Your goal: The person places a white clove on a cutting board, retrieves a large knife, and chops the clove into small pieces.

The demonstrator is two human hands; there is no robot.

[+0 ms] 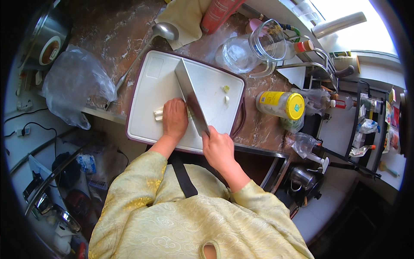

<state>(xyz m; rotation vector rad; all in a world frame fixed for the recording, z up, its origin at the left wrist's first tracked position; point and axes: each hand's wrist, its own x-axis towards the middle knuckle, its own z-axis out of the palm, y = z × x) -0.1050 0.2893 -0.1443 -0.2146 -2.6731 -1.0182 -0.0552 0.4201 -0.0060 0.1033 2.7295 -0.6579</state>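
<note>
A white cutting board point(152, 87) with a dark purple rim lies before me on the marbled countertop. My left hand point(175, 117) presses down on pale, whitish stalks point(158, 114), whose ends stick out at its left side. My right hand point(218, 145) grips the handle of a wide cleaver point(194, 97), its blade slanting across the board close beside my left fingertips. Part of the stalks shows right of my left hand, by the blade. A small greenish cut piece point(226, 88) and a white cut piece point(227, 98) lie apart on the board's right side.
Left of the board are a metal ladle point(165, 30) and a clear plastic bag point(74, 84). A glass pitcher point(239, 53), a yellow-lidded jar point(280, 105) and a metal rack point(318, 66) stand to the right. A beige cloth point(184, 21) and red container point(220, 14) lie beyond.
</note>
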